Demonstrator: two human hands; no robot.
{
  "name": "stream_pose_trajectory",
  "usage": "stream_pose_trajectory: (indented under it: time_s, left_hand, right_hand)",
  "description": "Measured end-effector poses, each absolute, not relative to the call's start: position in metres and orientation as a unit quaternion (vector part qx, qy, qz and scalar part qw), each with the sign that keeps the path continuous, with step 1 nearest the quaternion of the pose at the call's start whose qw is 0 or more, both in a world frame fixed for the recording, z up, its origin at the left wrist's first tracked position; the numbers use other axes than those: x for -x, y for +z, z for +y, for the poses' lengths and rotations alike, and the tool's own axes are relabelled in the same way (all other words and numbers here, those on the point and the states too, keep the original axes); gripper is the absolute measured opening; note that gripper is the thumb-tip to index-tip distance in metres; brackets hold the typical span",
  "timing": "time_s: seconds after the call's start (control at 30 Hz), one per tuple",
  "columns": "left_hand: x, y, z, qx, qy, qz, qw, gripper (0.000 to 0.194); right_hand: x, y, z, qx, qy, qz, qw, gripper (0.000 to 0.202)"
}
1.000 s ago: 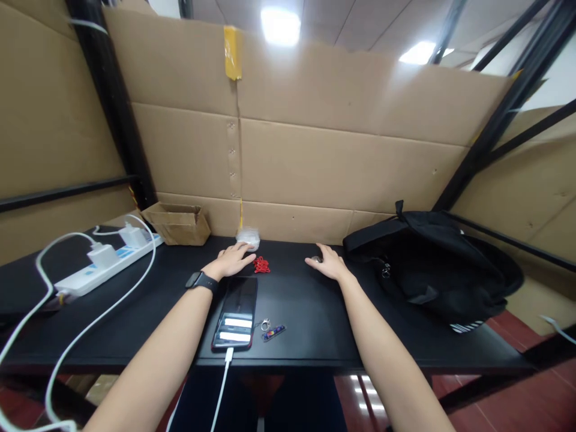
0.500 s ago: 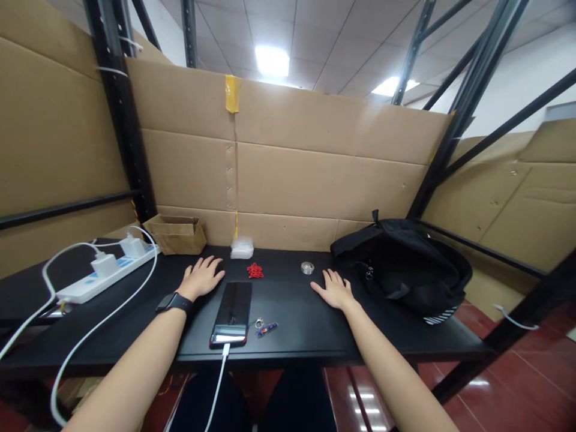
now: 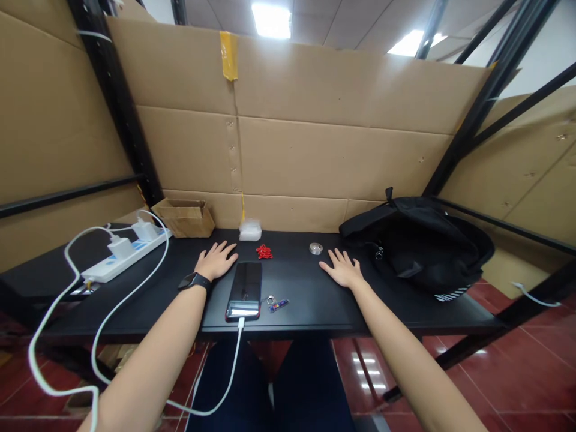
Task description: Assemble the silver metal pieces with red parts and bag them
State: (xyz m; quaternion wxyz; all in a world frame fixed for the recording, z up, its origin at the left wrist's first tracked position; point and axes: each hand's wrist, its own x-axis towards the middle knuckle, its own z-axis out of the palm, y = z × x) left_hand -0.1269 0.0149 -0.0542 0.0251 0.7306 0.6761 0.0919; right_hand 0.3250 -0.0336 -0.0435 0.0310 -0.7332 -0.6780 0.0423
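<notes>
Two bare hands, palms down at the tabletop [image 3: 297,315], fingers spread wide. Left hand [image 3: 216,261]: watch [image 3: 193,281] at the wrist; nearest item, one phone [image 3: 245,288], lying screen up just to its right and nearer the person. Right hand [image 3: 343,268]: nearest item, one clear round roll [image 3: 315,252], lying flat beyond the fingers and slightly left, apart from them. Between the hands, farther in than the phone: one bundle of red cord [image 3: 264,252]. Right of the phone, near its lower end: one metal ring [image 3: 270,299] with a patterned tag [image 3: 279,305].

Edges: front edge of the tabletop close below the phone; white cable [image 3: 240,324] plugged into the phone's lower end and hanging over that edge. Back edge along a cardboard wall [image 3: 292,162]. Room for moving: a wide stretch of black surface from the ring and tag to the right forearm.

Containers: one small cardboard box [image 3: 186,219], back left, top side up, contents not discernible. One translucent white packet [image 3: 250,230] by the wall, contents not discernible. One black backpack [image 3: 423,240], right, slumped, contents hidden. Far left: one power strip [image 3: 105,269], two white plugs [image 3: 120,246] seated in it.
</notes>
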Motion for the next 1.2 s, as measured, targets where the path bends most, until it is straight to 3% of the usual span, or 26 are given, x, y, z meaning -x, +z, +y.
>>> stream_pose_trajectory:
  time_s: [0.37,0.57,0.73,0.97,1.1,1.2]
  left_hand:
    - [0.122,-0.052,0.009,-0.730,0.103,0.676,0.014,0.063]
    - [0.121,-0.050,0.009,-0.728,0.102,0.678,0.012,0.062]
    - [0.120,-0.050,0.011,-0.726,0.098,0.681,0.008,0.061]
    - [0.119,-0.050,0.013,-0.725,0.093,0.682,0.010,0.061]
    - [0.119,-0.046,0.012,-0.728,0.104,0.677,0.006,0.059]
    - [0.114,-0.034,0.005,-0.731,0.122,0.671,-0.015,0.052]
  right_hand:
    - [-0.328,-0.047,-0.032,0.725,0.046,-0.684,0.070,0.092]
    - [-0.328,-0.048,-0.032,0.715,0.038,-0.684,0.141,0.088]
    - [-0.311,-0.043,-0.033,0.620,-0.030,-0.730,0.287,0.080]
    - [-0.300,-0.043,-0.029,0.576,-0.040,-0.761,0.298,0.063]
    - [-0.301,-0.043,-0.027,0.567,-0.031,-0.764,0.306,0.065]
    - [-0.301,-0.038,-0.026,0.558,-0.017,-0.746,0.364,0.047]
